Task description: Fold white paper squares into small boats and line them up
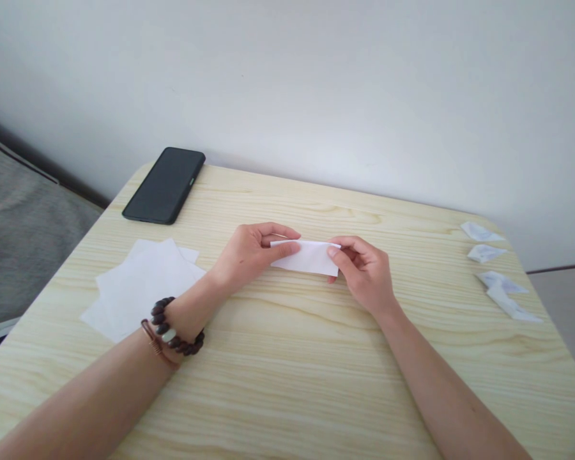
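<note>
A folded strip of white paper (306, 258) is held between my two hands, above the middle of the table. My left hand (256, 252) pinches its left end, with the thumb on top and the fingers behind. At the right end, my right hand (364, 268) grips it between thumb and fingers, and a fingertip shows below the lower edge. The paper is a long rectangle facing me. Beside my left forearm lies a loose pile of white paper sheets (141, 284).
The light wood-grain table (287, 383) stands against a white wall (316, 96). A black phone (165, 185) lies at the back left corner. Several small folded paper pieces (486, 253) sit in a row along the right edge. Grey fabric (23, 230) is beyond the left edge.
</note>
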`<action>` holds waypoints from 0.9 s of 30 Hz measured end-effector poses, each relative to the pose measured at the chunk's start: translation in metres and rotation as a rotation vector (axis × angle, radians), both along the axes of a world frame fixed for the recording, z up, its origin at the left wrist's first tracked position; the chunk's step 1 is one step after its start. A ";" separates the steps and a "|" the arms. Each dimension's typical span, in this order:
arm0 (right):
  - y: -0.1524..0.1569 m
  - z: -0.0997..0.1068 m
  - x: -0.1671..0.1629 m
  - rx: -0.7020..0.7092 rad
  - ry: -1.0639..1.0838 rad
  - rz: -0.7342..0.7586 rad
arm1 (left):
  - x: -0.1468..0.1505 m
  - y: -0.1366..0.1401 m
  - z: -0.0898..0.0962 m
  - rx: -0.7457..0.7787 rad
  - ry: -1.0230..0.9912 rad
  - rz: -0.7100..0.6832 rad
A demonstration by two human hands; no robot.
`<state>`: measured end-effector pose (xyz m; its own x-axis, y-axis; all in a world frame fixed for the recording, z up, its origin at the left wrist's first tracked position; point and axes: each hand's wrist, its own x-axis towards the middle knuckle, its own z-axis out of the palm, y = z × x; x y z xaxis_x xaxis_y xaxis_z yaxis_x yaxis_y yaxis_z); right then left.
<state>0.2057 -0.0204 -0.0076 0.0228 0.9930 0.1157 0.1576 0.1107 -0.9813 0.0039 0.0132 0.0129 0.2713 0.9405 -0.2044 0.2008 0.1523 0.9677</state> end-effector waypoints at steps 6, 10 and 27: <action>0.000 0.001 -0.001 0.002 -0.026 -0.007 | -0.003 0.001 0.004 -0.041 -0.008 -0.005; -0.002 0.003 -0.002 0.051 -0.105 -0.050 | -0.003 0.002 0.003 -0.038 -0.027 -0.006; -0.004 0.009 -0.006 0.223 -0.364 0.144 | 0.010 -0.012 -0.002 0.259 0.181 -0.059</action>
